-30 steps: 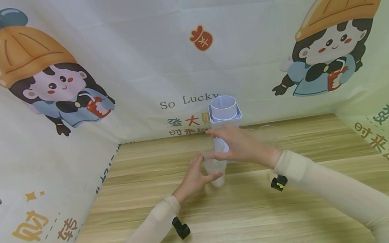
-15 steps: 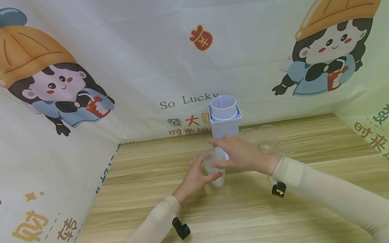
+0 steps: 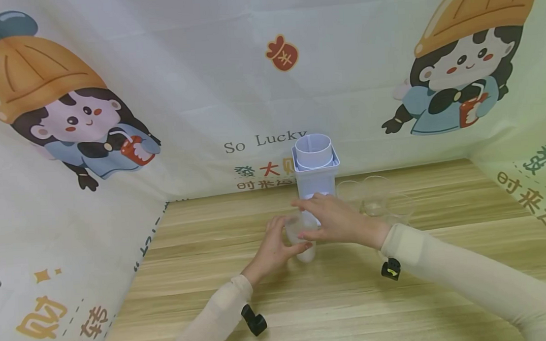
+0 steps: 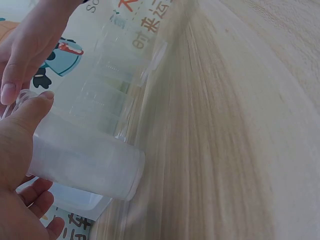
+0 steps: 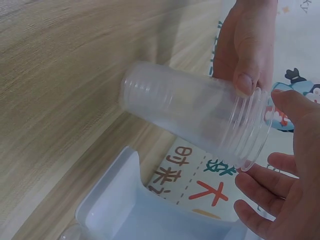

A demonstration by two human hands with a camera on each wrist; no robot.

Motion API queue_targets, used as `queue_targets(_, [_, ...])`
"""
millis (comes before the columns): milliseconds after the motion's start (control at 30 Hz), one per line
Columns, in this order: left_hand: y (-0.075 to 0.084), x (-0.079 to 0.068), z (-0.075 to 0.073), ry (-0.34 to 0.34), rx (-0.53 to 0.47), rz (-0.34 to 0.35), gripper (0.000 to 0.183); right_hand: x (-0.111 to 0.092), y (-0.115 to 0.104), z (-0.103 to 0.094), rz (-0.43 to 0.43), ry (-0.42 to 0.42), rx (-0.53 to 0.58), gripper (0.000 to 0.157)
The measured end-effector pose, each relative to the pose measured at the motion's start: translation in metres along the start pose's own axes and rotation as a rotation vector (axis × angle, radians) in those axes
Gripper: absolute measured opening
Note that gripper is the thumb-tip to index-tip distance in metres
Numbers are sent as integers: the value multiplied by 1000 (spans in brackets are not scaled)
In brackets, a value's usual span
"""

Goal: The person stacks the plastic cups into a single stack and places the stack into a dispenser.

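Observation:
A stack of clear plastic cups [image 3: 306, 254] stands upright on the wooden table in the head view, between both hands. My left hand [image 3: 273, 249] holds the stack from the left, its thumb and fingers around the side. From the right, my right hand [image 3: 336, 221] grips the top, thumb and fingers around the rims. Several nested rims show on the cup stack [image 5: 190, 110] in the right wrist view. Right behind the hands stands a tall pale-blue holder [image 3: 316, 176] with a round tube at its top; my right hand covers part of its lower front.
Several clear cups [image 3: 375, 194] stand behind my right wrist, to the right of the pale-blue holder. A printed cloth [image 3: 214, 91] hangs as a wall along the back and sides of the wooden table [image 3: 190, 255].
My right hand has come down slightly onto the top of the cup stack, uncovering more of the pale-blue holder and the cups behind. My left hand has stayed in place.

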State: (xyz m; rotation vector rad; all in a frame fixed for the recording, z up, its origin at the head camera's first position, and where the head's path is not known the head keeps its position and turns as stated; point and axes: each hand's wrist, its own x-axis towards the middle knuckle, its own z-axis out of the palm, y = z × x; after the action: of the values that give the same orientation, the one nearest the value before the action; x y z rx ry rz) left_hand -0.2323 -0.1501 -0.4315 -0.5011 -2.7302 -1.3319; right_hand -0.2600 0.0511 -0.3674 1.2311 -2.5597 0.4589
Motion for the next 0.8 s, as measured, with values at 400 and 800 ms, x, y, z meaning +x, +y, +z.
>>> queue_targets(400, [-1, 0, 0, -1, 4, -3, 74, -1, 1, 1, -12, 6, -10, 70])
queue_targets(800, [1, 0, 0, 4, 8, -10, 74, -10, 7, -14, -1, 25, 21, 68])
